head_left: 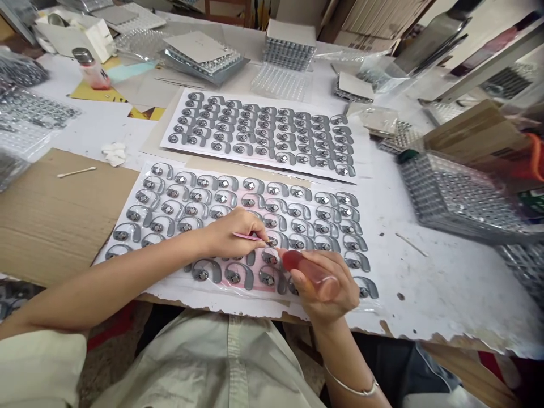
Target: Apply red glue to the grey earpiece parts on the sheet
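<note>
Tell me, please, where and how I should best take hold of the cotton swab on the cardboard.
I'd pinch the cotton swab at mid-length, coming from above and closing across its length: it lies flat on the cardboard, thin and straight.

No text can be read with certainty; the bottle (94, 77) near the far left corner of the surface (442, 294) bears a dark mark (103, 75), too small to decipher.

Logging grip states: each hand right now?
Left hand: closed, holding a thin pink tool.
Right hand: closed around a small reddish bottle.
</note>
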The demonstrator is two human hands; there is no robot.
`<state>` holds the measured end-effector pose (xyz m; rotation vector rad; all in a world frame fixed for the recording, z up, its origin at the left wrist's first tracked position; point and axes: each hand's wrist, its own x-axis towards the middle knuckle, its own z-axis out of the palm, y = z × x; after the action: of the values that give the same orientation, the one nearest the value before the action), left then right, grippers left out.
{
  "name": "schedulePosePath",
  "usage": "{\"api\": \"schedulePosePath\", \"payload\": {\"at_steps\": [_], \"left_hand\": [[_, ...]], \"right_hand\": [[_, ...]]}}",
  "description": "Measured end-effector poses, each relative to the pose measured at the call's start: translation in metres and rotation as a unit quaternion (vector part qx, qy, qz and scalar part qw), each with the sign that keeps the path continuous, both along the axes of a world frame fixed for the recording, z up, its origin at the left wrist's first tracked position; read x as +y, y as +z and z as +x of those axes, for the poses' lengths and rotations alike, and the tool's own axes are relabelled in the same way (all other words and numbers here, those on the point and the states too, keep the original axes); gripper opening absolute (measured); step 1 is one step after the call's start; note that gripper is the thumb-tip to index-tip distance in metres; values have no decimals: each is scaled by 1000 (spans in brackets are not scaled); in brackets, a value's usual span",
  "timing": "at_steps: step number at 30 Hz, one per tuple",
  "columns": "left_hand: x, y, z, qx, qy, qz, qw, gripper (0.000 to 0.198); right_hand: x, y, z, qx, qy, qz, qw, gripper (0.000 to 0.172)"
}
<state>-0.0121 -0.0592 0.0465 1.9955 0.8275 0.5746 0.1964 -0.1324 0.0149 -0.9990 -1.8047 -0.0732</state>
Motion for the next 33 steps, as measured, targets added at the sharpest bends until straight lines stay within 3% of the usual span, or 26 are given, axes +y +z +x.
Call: {"api": "schedulePosePath", "payload": {"at_steps": [8, 12, 14, 18, 23, 27, 29, 33], "left_hand": [[-3, -3, 2, -2, 0, 7, 1000, 10], [-11, 0, -2, -14, 4, 85, 996, 9], [-17, 3, -9, -26, 40, 138, 989, 10], [-40, 3, -35, -57, 171, 183, 966, 7], [-79, -14, -67, -83, 238, 227, 941, 6], [-101, -26, -72, -111, 310, 211, 920, 7], [-108, -28, -61, -132, 291, 213, 923, 10], [-119, -26, -23, -154, 185, 283, 928, 17]], "right_hand": [[-1, -2, 1, 30, -6, -13, 999, 25], [0, -5, 5, 198, -37, -44, 979, 18], [1, -5, 9, 287, -44, -53, 955, 21], [7, -1, 18, 396, -39, -98, 912, 27], [12, 12, 36, 482, -32, -130, 866, 43], [4, 17, 42, 508, -25, -162, 846, 51], [-2, 14, 37, 491, -20, -153, 857, 49], [-10, 1, 28, 461, -34, -94, 882, 43]]}}
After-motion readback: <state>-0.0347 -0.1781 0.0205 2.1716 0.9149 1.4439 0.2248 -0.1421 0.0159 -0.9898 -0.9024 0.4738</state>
